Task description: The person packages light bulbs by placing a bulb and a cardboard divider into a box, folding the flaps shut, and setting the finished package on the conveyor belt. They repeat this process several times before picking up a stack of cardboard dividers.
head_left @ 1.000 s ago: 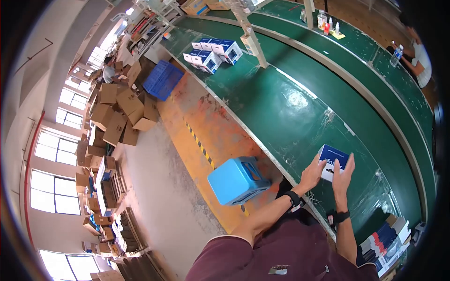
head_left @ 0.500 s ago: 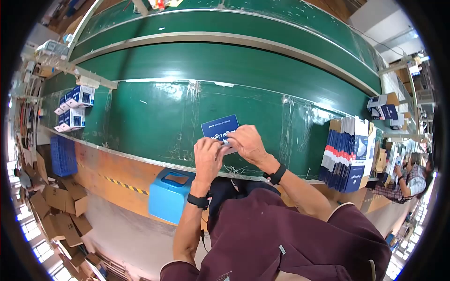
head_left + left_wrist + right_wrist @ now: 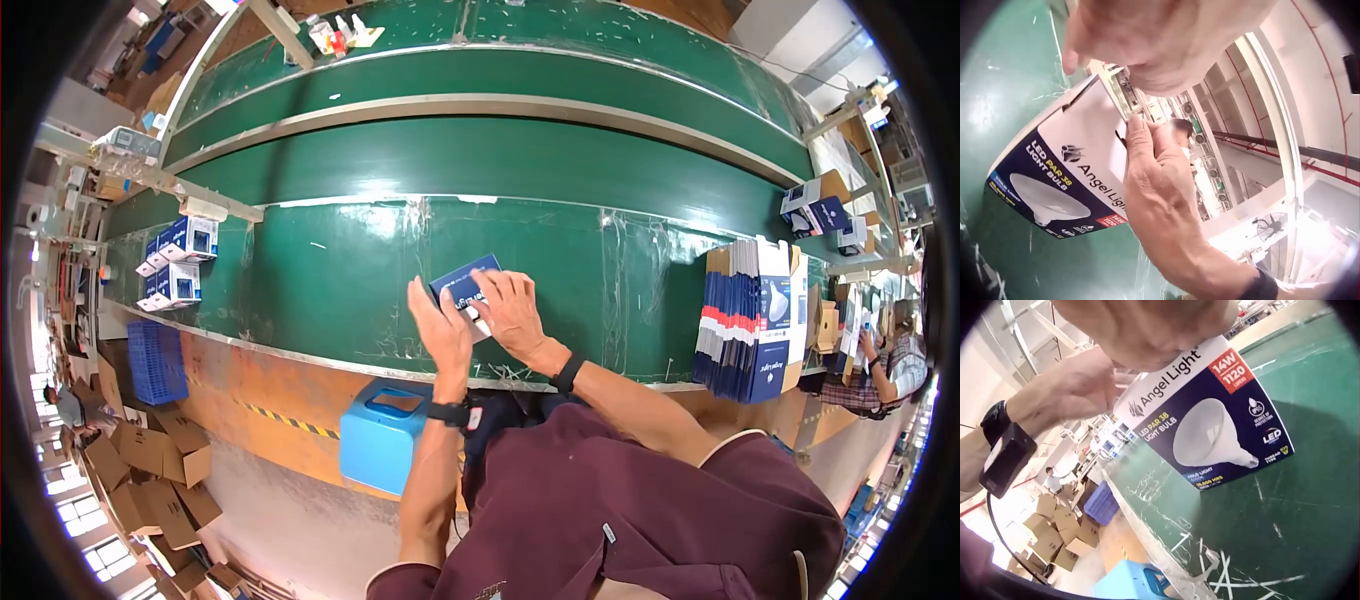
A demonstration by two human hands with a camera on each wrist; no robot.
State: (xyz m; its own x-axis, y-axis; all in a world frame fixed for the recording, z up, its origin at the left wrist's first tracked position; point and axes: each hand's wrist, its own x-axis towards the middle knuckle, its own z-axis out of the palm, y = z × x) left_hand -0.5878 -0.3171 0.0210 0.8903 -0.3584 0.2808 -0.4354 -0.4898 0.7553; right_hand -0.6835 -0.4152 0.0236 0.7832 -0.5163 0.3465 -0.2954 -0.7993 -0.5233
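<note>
Now | L hand (image 3: 440,325) – flat on bulb box (image 3: 463,283) | R hand (image 3: 512,310) – grips it

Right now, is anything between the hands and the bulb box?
Nothing visible. Both hands are already on the box: the left hand lies flat against one side, and the right hand holds it from the other. Only the bare green belt shows around it.

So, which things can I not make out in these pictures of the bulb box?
- Head view: the near end of the bulb box is hidden behind the left hand and right hand; its print is too small.
- Left wrist view: the right hand covers the end of the brand name.
- All views: the inside of the box never shows.
</note>
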